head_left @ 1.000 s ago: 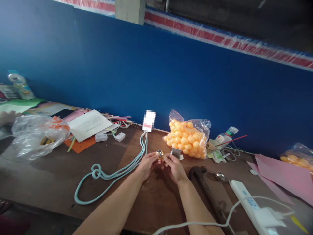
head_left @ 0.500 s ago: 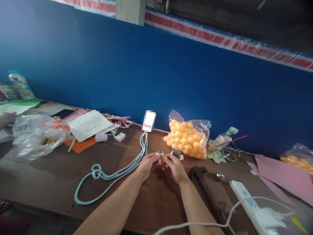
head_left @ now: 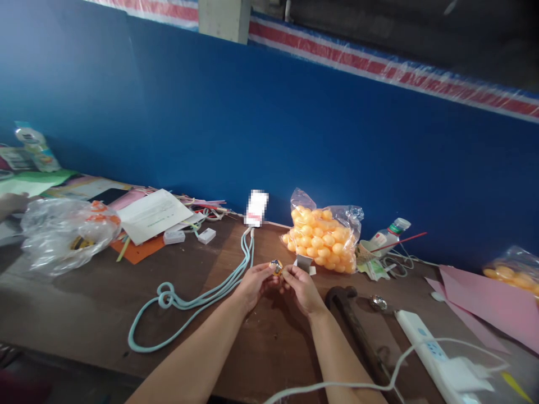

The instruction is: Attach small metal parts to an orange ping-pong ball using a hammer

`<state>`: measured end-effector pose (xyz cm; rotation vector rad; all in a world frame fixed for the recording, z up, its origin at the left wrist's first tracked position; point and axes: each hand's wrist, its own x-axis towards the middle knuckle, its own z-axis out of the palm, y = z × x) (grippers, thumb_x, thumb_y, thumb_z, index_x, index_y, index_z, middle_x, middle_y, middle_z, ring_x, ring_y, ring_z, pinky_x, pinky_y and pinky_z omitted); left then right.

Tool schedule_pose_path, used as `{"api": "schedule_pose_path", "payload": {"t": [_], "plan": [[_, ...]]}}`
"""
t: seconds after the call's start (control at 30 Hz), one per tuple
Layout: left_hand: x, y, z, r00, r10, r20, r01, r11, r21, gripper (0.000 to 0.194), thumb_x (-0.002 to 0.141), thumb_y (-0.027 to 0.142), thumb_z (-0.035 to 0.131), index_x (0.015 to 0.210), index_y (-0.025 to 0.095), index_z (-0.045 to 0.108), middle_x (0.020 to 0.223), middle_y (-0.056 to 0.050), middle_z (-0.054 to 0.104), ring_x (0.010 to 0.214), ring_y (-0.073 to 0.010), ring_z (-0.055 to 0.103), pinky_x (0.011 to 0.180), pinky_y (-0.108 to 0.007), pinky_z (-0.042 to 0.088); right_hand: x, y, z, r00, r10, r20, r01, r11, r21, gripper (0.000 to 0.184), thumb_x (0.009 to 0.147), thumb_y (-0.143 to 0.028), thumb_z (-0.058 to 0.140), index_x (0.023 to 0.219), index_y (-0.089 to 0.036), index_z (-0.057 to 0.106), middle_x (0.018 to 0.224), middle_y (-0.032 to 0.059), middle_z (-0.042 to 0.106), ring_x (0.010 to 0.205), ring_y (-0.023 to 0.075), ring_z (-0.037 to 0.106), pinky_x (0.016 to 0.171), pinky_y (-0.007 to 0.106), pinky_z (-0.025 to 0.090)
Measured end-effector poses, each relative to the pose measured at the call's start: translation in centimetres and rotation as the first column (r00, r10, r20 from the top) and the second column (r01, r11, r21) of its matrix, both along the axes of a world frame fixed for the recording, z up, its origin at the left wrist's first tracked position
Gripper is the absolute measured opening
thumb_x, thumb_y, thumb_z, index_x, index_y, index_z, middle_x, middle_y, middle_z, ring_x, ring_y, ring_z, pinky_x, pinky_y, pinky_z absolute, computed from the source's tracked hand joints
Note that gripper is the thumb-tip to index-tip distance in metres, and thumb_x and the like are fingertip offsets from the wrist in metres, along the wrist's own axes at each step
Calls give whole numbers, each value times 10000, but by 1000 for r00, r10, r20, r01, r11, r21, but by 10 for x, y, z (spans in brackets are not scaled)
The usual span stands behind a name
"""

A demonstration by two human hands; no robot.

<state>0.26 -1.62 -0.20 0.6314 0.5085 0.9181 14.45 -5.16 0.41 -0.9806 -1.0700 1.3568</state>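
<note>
A small round piece, shiny silver on top with an orange-gold edge, is held up between my two hands just over the table. My left hand closes on its left side, thumb on top. The fingertips of my right hand pinch at its right edge; exactly what lies between them is too small to see. Behind my right fingers stands a little grey and white folded card. A clear bag of orange balls sits just beyond.
Light-blue cord loops left of my hands, up to a propped phone. Right lie a dark hammer-like tool, a shiny silver piece and a white power strip. A plastic bag and another person's hand are far left.
</note>
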Motion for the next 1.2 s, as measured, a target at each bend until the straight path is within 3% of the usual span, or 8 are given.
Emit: {"api": "schedule_pose_path", "payload": {"t": [0.37,0.8,1.2], "plan": [[0,0,-1,1000,3,-6,-3,1000,12,211,730,230,685,864,68,657,723,-79,652,604,-91,600,621,-185,509,0,-1,3,998,-38,43,39,999,-36,247,723,-407,666,706,-192,546,579,-40,507,522,102,465,543,249,416],[1,0,0,999,24,-30,-22,999,49,242,719,256,694,856,59,665,731,-94,659,620,-108,607,633,-207,506,-2,1,2,997,-43,-57,39,997,-68,231,703,-358,700,703,-185,547,596,-45,506,560,89,460,628,271,482],[2,-1,-1,999,26,-24,-25,999,46,224,707,250,701,821,60,666,707,-87,649,609,-112,601,629,-217,498,-4,1,4,997,-79,-6,78,993,-84,259,667,-392,720,683,-195,553,581,-40,521,542,103,479,625,292,491]]}}
